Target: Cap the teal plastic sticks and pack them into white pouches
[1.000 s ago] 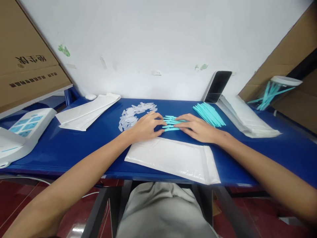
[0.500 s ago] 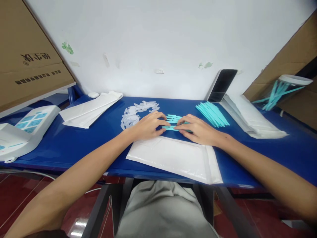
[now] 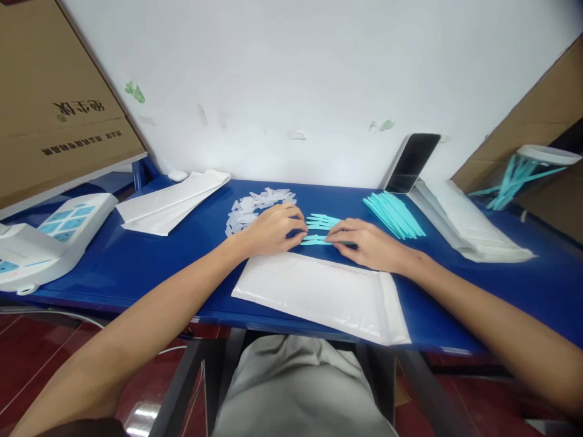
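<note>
Several turquoise sticks lie side by side on the blue table between my hands. My left hand is at their left ends, its thumb and fingertips closed near one end; what they hold, if anything, is too small to tell. From the right, my right hand pinches a turquoise stick in the nearer group, its other fingers curled. Translucent whitish pieces are heaped beyond my left hand. A larger pile of turquoise sticks rests beyond my right hand. Below both hands lies a white plastic packet.
White folded packets and a white device with blue panels are on the left. At the right stand a leaning phone, another white packet and a clear jar of turquoise sticks. Cardboard boxes flank the wall.
My hands have moved slightly apart, with the right hand's fingertips shifted to the right along the nearer sticks. The camera view has shifted a little.
</note>
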Available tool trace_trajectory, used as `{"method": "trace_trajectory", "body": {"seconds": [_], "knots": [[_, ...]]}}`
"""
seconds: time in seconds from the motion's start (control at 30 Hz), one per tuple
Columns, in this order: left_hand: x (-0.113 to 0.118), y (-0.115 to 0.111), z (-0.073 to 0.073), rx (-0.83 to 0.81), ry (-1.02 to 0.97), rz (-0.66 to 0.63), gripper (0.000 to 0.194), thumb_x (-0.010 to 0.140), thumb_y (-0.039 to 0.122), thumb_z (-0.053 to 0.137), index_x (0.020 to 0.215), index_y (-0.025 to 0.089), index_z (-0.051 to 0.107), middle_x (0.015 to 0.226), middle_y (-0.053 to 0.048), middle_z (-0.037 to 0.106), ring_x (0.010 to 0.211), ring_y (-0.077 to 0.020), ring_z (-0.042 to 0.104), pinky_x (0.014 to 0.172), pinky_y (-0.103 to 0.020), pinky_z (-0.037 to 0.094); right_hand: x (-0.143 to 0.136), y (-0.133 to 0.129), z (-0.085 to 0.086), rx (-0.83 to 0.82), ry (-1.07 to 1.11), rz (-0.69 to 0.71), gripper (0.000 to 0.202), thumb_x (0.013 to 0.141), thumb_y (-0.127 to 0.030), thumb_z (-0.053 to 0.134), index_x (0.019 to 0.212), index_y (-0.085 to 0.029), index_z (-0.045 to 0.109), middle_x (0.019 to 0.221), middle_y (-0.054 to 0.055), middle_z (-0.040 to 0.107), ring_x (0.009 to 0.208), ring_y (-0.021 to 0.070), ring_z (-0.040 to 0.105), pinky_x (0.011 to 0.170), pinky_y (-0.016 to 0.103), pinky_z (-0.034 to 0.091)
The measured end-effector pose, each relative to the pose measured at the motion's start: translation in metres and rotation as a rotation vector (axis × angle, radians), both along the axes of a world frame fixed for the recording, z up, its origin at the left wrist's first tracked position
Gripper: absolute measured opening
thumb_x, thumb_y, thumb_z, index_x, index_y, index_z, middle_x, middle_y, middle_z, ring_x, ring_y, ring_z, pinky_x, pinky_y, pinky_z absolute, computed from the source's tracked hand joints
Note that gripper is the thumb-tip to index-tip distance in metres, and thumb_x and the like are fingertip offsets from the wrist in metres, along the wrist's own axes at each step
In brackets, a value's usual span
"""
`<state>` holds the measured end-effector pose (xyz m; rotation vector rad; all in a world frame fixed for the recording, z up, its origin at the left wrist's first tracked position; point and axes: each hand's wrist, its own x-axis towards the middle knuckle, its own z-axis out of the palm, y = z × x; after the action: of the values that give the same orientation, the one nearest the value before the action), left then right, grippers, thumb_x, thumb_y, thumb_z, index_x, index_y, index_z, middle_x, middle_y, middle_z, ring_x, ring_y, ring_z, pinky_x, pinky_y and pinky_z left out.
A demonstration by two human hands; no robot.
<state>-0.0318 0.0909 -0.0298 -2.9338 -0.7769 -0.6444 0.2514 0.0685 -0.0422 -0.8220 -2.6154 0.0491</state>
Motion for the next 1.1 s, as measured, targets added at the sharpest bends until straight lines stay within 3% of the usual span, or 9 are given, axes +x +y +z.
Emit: {"method": "trace_trajectory", "body": {"seconds": [0.23, 0.63, 0.87, 1.1], "knots": [[-0.0022, 0.0038, -0.0009, 0.026, 0.049, 0.015, 0.035, 0.106, 0.032, 0.048, 0.101, 0.016, 0.079, 0.102, -0.011, 0.075, 0.099, -0.0247, 0.064, 0.092, -0.040, 0.051, -0.0004, -0.0008, -0.0006, -0.066, 0.079, 0.011, 0.027, 0.098, -0.021, 0.057, 0.112, -0.024, 0.080, 0.112, 0.009, 0.077, 0.100, 0.0238, 0.074, 0.091, 0.039, 0.061], [-0.0025, 0.0056, 0.0004, 0.047, 0.092, 0.033, 0.038, 0.106, 0.032, 0.044, 0.102, 0.016, 0.079, 0.103, -0.012, 0.075, 0.096, -0.0253, 0.065, 0.091, -0.042, 0.051, -0.0033, -0.0035, 0.0032, -0.155, 0.163, 0.021, 0.024, 0.098, -0.027, 0.060, 0.108, -0.025, 0.081, 0.109, 0.009, 0.077, 0.097, 0.0248, 0.074, 0.086, 0.040, 0.061], [-0.0021, 0.0043, -0.0005, -0.020, 0.073, 0.064, 0.042, 0.108, 0.036, 0.041, 0.109, 0.014, 0.078, 0.109, -0.014, 0.073, 0.102, -0.0259, 0.064, 0.094, -0.041, 0.049, 0.0018, 0.0009, 0.0063, -0.046, 0.089, -0.076, 0.029, 0.101, -0.029, 0.055, 0.113, -0.023, 0.080, 0.117, 0.012, 0.077, 0.110, 0.0303, 0.070, 0.097, 0.052, 0.057], [-0.0045, 0.0038, 0.0000, -0.114, 0.059, 0.085, 0.055, 0.113, 0.041, 0.027, 0.123, 0.014, 0.073, 0.117, -0.014, 0.071, 0.107, -0.0262, 0.063, 0.098, -0.041, 0.047, 0.0017, 0.0015, 0.0059, -0.053, 0.023, -0.063, 0.031, 0.103, -0.029, 0.052, 0.115, -0.023, 0.079, 0.118, 0.010, 0.079, 0.111, 0.0297, 0.070, 0.098, 0.049, 0.056]]}}
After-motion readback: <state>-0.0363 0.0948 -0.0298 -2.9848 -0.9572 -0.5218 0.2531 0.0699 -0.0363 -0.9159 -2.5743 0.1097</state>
